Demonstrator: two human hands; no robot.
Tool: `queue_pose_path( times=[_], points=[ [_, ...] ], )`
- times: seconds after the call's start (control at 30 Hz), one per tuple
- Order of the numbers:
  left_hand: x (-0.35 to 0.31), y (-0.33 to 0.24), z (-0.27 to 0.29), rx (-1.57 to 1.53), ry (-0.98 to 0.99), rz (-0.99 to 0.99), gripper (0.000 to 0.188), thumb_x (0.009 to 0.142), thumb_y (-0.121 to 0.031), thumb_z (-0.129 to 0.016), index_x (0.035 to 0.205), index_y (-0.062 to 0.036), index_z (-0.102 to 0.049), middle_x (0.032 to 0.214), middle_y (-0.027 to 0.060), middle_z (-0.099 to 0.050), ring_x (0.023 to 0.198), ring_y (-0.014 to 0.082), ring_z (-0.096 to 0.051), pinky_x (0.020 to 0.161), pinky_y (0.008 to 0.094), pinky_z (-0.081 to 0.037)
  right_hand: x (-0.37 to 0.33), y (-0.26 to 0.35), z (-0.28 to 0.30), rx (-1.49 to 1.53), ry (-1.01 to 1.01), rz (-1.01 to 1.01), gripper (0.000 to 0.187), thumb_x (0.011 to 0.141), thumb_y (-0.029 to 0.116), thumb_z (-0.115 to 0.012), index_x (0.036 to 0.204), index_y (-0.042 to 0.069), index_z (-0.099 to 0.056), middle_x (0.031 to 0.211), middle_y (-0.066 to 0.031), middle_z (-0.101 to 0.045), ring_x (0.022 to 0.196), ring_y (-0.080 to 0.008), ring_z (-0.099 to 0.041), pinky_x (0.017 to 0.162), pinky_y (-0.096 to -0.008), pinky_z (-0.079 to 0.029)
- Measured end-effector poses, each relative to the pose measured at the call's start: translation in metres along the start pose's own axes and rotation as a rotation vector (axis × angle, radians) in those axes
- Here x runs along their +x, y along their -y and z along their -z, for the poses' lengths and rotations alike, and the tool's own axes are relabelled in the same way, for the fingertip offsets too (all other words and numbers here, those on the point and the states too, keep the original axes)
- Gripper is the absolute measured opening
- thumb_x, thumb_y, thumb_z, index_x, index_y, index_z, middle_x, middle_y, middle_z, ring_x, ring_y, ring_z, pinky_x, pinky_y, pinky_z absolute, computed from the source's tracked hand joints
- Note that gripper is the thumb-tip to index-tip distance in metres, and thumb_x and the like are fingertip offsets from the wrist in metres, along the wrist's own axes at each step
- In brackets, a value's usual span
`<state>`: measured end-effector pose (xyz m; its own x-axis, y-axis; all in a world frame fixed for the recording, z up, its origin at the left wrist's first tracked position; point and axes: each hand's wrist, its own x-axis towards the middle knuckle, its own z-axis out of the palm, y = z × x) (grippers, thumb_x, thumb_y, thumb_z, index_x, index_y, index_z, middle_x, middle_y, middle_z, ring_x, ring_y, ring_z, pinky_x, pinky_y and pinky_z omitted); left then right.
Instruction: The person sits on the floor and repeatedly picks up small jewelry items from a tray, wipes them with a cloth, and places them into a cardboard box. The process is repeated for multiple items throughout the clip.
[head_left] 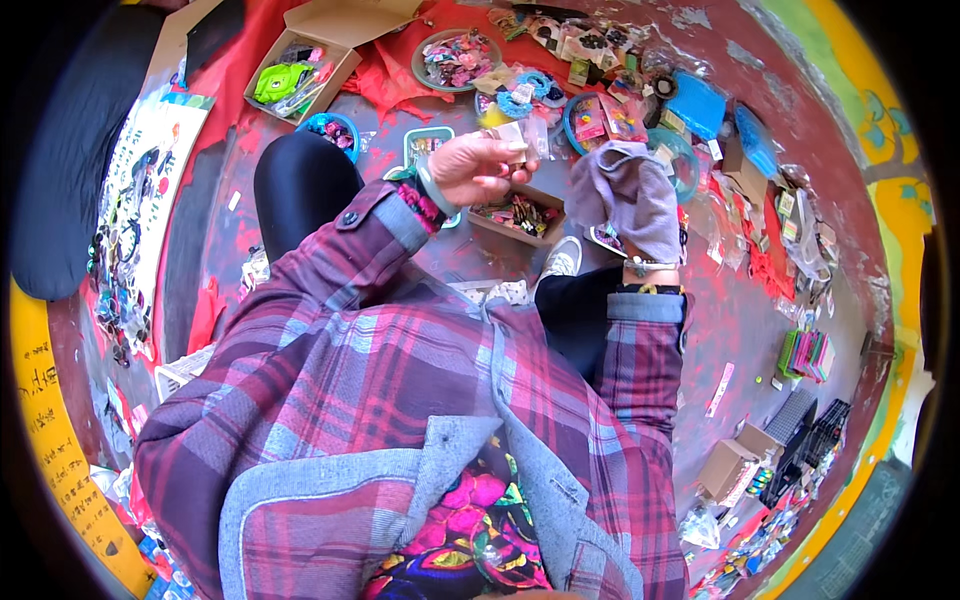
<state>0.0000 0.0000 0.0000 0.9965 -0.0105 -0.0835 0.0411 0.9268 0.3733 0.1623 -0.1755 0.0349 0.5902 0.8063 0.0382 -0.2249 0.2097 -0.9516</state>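
My left hand (472,170) is raised at the middle with its fingers pinched on a small pale card-like piece (511,136); its exact kind is unclear. To its right, a greyish-mauve cloth (630,195) bunches over my right hand, hiding the fingers. Only the wrist (648,268) with a beaded bracelet shows below it, and the cloth is held up there. Just beneath my left hand, an open cardboard box (545,233) contains many small colourful items. A green-rimmed basket (425,135) is partly behind my left wrist.
Further off stand an open carton (348,68) with a bright green package and a bowl of trinkets (457,60). Sunglasses (125,265) lie on a white board at left. Blue packs (697,105), a colourful stack (808,355) and black racks (810,450) are at right.
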Motion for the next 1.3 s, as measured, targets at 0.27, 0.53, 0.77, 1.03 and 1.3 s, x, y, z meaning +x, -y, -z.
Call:
queue_pose_path(
  times=[0.27,0.53,0.77,1.03,1.3],
  points=[
    [-0.052,0.028,-0.053,0.125,0.03,-0.068,0.019,0.083,-0.008,-0.054,0.099,0.0024,-0.052,0.09,0.0135,-0.051,0.068,0.0117,-0.045,0.04,0.0142,-0.03,-0.054,0.016,-0.03,-0.821,0.198,0.277,0.007,0.07,0.0,-0.054,0.064,0.004,-0.055,0.067,-0.0027,-0.053,0.058,-0.0111,-0.05,0.049,-0.0229,-0.037],
    [-0.076,0.03,-0.072,0.181,-0.144,-0.139,0.011,0.083,-0.008,-0.054,0.091,-0.0003,-0.053,0.082,0.0109,-0.053,0.064,0.0096,-0.045,0.041,0.0154,-0.029,-0.1,0.011,-0.037,-0.934,0.052,0.263,0.03,0.07,0.002,-0.057,0.1,0.002,-0.055,0.087,-0.0121,-0.059,0.077,-0.0192,-0.059,0.069,-0.0268,-0.046],
    [-0.079,0.041,-0.093,0.463,-0.366,-0.233,0.013,0.082,-0.01,-0.058,0.093,-0.0051,-0.054,0.073,0.0036,-0.056,0.051,0.005,-0.043,0.04,0.0167,-0.028,-0.109,0.038,-0.07,-0.853,-0.027,0.123,0.046,0.067,0.041,-0.071,0.088,0.003,-0.057,0.073,-0.0083,-0.057,0.064,-0.0207,-0.056,0.059,-0.0295,-0.044],
    [-0.081,0.054,-0.086,0.48,-0.276,-0.118,0.019,0.081,-0.008,-0.059,0.1,-0.0052,-0.055,0.08,0.002,-0.058,0.059,0.005,-0.05,0.042,0.0158,-0.029,-0.104,0.013,-0.076,-0.357,-0.027,0.132,0.02,0.084,0.017,-0.058,0.096,0.001,-0.056,0.083,-0.003,-0.058,0.073,-0.0105,-0.054,0.063,-0.0231,-0.043],
    [-0.083,0.041,-0.074,0.204,-0.192,-0.122,0.016,0.081,-0.004,-0.056,0.095,0.0029,-0.056,0.079,0.008,-0.058,0.063,0.0101,-0.054,0.041,0.0149,-0.034,-0.103,0.014,-0.068,0.167,-0.058,-0.158,0.018,0.087,0.012,-0.054,0.101,0.001,-0.055,0.087,-0.0018,-0.06,0.076,-0.0078,-0.055,0.068,-0.0212,-0.045]
  ],
)
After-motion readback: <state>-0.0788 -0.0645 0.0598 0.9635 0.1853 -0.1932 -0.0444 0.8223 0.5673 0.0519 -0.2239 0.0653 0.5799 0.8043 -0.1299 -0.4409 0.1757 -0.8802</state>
